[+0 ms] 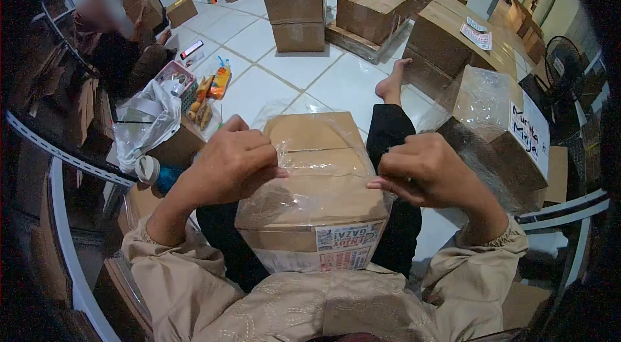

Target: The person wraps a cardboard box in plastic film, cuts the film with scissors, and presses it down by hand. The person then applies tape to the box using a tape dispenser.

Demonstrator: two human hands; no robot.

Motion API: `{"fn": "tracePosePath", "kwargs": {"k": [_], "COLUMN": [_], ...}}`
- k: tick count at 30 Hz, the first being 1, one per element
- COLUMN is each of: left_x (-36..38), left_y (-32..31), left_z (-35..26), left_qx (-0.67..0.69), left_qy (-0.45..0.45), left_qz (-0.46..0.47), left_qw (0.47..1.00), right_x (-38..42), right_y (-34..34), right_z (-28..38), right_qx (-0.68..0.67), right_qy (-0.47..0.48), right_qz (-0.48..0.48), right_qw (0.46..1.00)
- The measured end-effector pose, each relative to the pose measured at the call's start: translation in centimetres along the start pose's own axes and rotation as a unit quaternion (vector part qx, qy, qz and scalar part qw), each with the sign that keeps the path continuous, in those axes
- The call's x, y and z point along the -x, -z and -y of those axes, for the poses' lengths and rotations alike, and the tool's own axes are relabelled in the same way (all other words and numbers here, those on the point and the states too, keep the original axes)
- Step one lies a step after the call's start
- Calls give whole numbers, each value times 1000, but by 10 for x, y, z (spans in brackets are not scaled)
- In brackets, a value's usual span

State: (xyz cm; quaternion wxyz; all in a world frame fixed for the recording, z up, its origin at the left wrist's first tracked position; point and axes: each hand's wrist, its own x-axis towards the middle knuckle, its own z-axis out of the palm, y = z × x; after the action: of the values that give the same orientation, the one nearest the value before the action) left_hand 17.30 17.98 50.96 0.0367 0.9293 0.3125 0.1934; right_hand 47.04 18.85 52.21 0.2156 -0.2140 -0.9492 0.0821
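A cardboard box (pixel 310 212) stands between the person's legs, with a printed label (pixel 346 242) on its near side. Clear plastic wrap (pixel 317 164) lies wrinkled over its top and sticks out past the far edge. My left hand (pixel 236 157) is closed at the left of the box top, pinching the plastic. Across from it, my right hand (pixel 420 170) is closed on the same film at the right edge. A thin line of film runs taut between the two hands. The fingertips are partly hidden by the curled fingers.
Left lie a white plastic bag (pixel 149 119), a pink basket (pixel 176 77) and orange packets (pixel 220 80). Another person (pixel 119 51) sits beyond them. Right is a wrapped box (pixel 495 128); stacked boxes (pixel 294 12) stand ahead. A black fan (pixel 563 64) is far right.
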Motion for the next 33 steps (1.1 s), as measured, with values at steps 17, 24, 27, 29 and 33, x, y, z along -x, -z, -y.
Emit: {"fn": "tracePosePath", "kwargs": {"k": [17,24,27,29,33], "left_x": [-6,2,7,10,22], "left_y": [16,9,8,10,18], "left_z": [10,33,33,32,38], "left_qx": [177,292,325,285,257], "left_qy": [22,-23,-25,-17,9], "left_qz": [87,128,66,48,-3], "left_qw": [980,948,943,957,966], "right_x": [-9,1,4,1,-1], "right_y": [2,4,1,0,1], "right_z": [2,9,4,2,-4], "right_qx": [-87,-70,-62,-72,-143], "right_qy": [-1,-8,0,-3,-50], "right_qz": [-16,-13,-12,-16,33], "right_qw": [996,997,998,997,988]}}
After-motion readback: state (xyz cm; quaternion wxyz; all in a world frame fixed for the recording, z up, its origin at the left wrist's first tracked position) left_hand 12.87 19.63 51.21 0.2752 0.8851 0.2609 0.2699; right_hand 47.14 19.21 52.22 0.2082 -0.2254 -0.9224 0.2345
